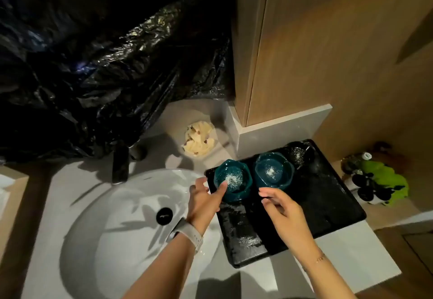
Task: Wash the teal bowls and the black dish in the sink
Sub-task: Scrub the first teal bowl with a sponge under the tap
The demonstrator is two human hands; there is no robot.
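Note:
Two teal bowls stand side by side on a black tray [328, 205] right of the sink [105, 216]. Both hold white grains. My left hand [205, 198] grips the left teal bowl [234, 179], thumb over its near rim and fingers round its left side. My right hand [278, 205] hovers just in front of the right teal bowl [274, 172], fingers loosely bent, holding nothing. A small black dish [300, 154], also dusted with white grains, sits at the tray's far end behind the right bowl.
A black tap [120, 162] stands behind the white basin, whose drain plug [164, 215] is dark. A crumpled pale tissue or cloth [199, 141] lies on the counter. Black plastic sheeting [105, 64] covers the back wall. A green-and-black bottle [375, 179] stands right of the tray.

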